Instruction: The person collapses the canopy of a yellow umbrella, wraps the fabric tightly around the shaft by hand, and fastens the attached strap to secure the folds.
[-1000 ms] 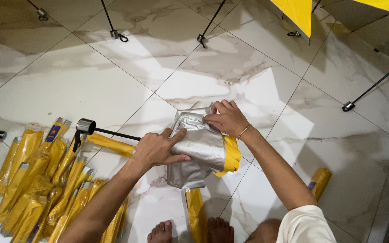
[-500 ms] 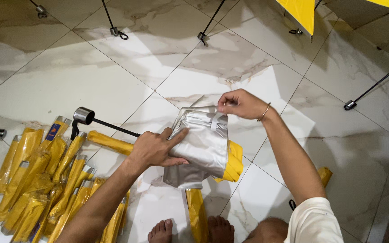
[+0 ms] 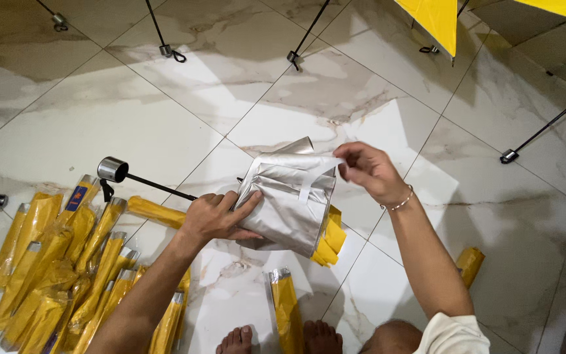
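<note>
A folded silver umbrella (image 3: 293, 203) is held above the floor (image 3: 99, 124), its long axis running from far left to near right. It is clasped at its left side by the left hand (image 3: 214, 216), while its strap (image 3: 316, 177), apparently pinched, is held by the right hand (image 3: 368, 172).

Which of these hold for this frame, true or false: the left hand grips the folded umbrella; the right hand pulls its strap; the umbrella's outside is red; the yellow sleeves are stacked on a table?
1. The left hand grips the folded umbrella: true.
2. The right hand pulls the strap across it: true.
3. The umbrella's outside is red: false; it is silver with yellow at the edge.
4. The yellow sleeves are stacked on a table: false; they lie on the marble floor.
</note>
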